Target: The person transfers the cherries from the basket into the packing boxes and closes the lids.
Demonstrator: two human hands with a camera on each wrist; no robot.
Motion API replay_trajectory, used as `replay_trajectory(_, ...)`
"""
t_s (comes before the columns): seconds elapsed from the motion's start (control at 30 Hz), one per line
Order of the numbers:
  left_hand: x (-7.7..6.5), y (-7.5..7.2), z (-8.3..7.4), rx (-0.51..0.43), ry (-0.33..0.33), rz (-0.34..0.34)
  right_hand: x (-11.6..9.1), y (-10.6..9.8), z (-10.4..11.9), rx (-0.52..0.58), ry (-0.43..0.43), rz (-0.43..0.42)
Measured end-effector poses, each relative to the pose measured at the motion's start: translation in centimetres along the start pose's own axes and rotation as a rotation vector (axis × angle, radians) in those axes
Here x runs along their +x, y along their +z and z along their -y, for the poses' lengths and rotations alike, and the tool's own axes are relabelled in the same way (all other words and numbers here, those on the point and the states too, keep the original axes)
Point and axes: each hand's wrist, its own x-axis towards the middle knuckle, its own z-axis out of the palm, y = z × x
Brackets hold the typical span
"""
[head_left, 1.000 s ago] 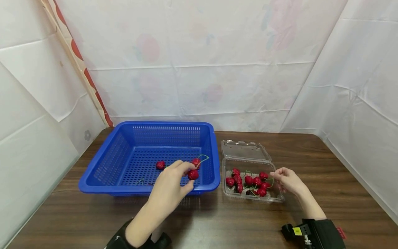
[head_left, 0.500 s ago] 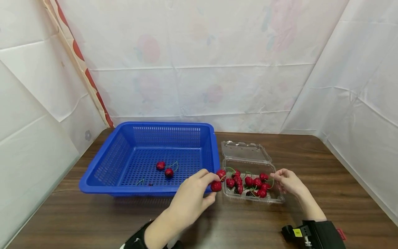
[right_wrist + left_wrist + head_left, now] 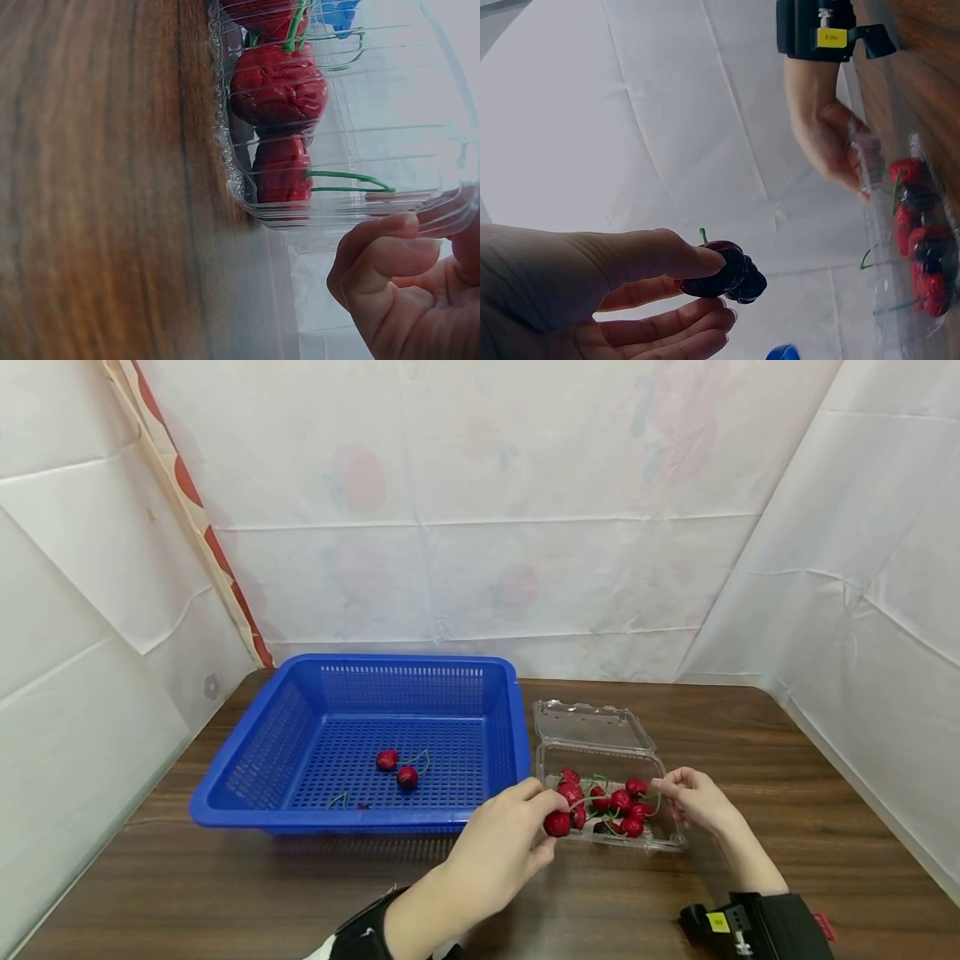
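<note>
My left hand [image 3: 498, 843] pinches a pair of red cherries [image 3: 557, 824] between thumb and fingers at the near left edge of a clear plastic clamshell box [image 3: 592, 727]. In the left wrist view the held cherries [image 3: 748, 283] look dark, one behind the other, with a green stem. Several red cherries [image 3: 620, 800] with green stems lie inside the box, whose lid is folded back. The right hand [image 3: 697, 797] grips the box's right rim with thumb and fingers; the right wrist view shows this hand [image 3: 397, 292] at the clear wall.
A blue perforated basket [image 3: 360, 818] stands left of the box. On its floor are two cherries [image 3: 407, 777] joined by stems and a loose green stem [image 3: 339, 798]. The brown wooden table [image 3: 225, 893] has white sheets [image 3: 465, 568] behind and at both sides.
My left hand has carried the pair of cherries rightward out of the blue basket to the clear box. The right hand has stayed on the box's rim.
</note>
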Motion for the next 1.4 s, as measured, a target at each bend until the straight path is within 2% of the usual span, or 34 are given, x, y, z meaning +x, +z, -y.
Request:
replay_trajectory(0.37, 1.0, 1.9, -0.5, 0.030, 0.030, 0.077, 0.0, -0.1, 0.0, 0.000, -0.013, 0.014)
replay_trajectory(0.53, 1.6, 3.0, -0.5, 0.084, 0.033, 0.077, -0.1, 0.0, 0.0, -0.006, -0.005, 0.013)
replay_trajectory(1.07, 3.5, 6.2, 0.0, 0.257, -0.028, 0.120, -0.1, 0.0, 0.0, 0.013, -0.002, 0.014)
replay_trajectory(1.23, 3.9, 6.9, -0.2, 0.298, -0.045, 0.161, 0.0, 0.0, -0.1, 0.014, 0.002, 0.011)
replay_trajectory(1.4, 4.4, 7.3, -0.5, 0.334, -0.045, 0.170, 0.0, 0.0, 0.0, 0.022, 0.000, 0.011)
